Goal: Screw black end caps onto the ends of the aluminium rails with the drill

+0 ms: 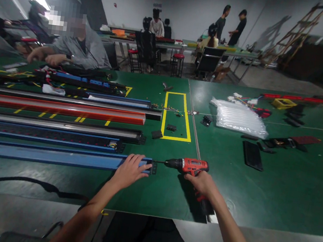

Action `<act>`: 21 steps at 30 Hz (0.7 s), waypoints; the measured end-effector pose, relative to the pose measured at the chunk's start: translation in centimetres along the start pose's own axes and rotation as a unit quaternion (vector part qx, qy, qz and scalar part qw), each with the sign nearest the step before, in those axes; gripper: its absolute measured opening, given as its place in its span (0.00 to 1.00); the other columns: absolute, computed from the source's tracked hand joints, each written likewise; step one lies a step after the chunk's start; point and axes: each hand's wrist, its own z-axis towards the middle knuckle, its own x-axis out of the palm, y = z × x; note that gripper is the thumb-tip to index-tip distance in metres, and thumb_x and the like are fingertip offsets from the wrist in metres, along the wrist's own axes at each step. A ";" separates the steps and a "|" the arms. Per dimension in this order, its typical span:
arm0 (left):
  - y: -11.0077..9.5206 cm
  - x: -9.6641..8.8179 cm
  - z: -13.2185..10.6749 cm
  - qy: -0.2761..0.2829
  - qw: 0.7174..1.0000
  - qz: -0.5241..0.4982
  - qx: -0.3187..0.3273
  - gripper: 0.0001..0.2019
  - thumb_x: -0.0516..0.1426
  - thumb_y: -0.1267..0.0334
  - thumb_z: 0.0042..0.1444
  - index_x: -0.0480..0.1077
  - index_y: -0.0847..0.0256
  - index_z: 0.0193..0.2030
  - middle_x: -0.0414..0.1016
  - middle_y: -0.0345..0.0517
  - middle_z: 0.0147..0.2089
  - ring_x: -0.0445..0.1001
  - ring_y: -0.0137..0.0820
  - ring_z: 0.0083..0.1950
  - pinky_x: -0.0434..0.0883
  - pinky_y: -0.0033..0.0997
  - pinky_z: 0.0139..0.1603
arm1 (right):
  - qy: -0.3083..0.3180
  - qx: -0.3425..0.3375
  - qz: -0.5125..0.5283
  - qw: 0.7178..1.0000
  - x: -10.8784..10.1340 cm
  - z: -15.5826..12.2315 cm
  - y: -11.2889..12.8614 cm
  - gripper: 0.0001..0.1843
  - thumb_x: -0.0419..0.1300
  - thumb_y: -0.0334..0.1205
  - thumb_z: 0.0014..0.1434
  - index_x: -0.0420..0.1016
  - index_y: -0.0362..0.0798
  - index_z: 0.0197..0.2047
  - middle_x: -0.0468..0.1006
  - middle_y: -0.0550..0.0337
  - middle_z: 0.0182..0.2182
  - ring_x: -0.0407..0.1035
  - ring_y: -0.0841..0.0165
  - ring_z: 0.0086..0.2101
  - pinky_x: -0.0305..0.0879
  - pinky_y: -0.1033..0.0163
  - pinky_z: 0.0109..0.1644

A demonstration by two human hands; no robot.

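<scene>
My right hand (pixel 202 183) is wrapped round the grip of a red and black cordless drill (pixel 195 165). Its long bit (pixel 160 161) points left and reaches the black end cap (pixel 153 169) of a long blue metal profile (pixel 57 156). I cannot tell whether the bit sits in a screw. My left hand (pixel 132 169) lies over the right end of that profile and grips it, fingers across the top, close to the end cap. Behind it lies another blue-edged profile (pixel 59 137) with a dark inside, parallel to the first.
A black-and-silver profile (pixel 61 125) and an orange one (pixel 63 109) lie farther back. Small black end pieces (pixel 157 134) and loose screws (pixel 174 110) lie around a yellow tape rectangle (pixel 187 134). Bubble wrap (pixel 240 117) and a phone (pixel 252 155) lie right. Across the table sits a co-worker (pixel 82 50).
</scene>
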 end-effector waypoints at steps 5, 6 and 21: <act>0.0 -0.1 0.1 -0.002 1.000 -0.014 -0.002 0.22 0.57 0.47 0.63 0.70 0.47 0.62 0.71 0.56 0.58 0.69 0.45 0.57 0.65 0.47 0.57 | 0.009 -0.004 0.007 1.000 0.1 0.2 -0.4 0.15 0.65 0.49 0.54 0.77 0.45 0.27 0.77 0.57 0.22 0.70 0.68 0.22 0.60 0.66 0.25; 0.0 -0.1 0.1 -0.003 1.000 -0.017 -0.002 0.22 0.57 0.47 0.63 0.71 0.47 0.62 0.72 0.56 0.58 0.69 0.45 0.57 0.65 0.47 0.57 | 0.010 -0.006 0.005 1.000 0.1 0.2 -0.4 0.15 0.64 0.49 0.54 0.77 0.45 0.27 0.77 0.57 0.22 0.70 0.68 0.22 0.60 0.66 0.26; -0.1 0.3 0.0 -0.023 0.999 -0.024 -0.005 0.21 0.57 0.46 0.63 0.71 0.47 0.61 0.72 0.55 0.57 0.70 0.44 0.57 0.64 0.48 0.59 | -0.004 0.001 -0.002 1.000 -0.2 -0.2 0.2 0.15 0.65 0.51 0.53 0.77 0.46 0.27 0.76 0.58 0.22 0.70 0.68 0.24 0.60 0.66 0.26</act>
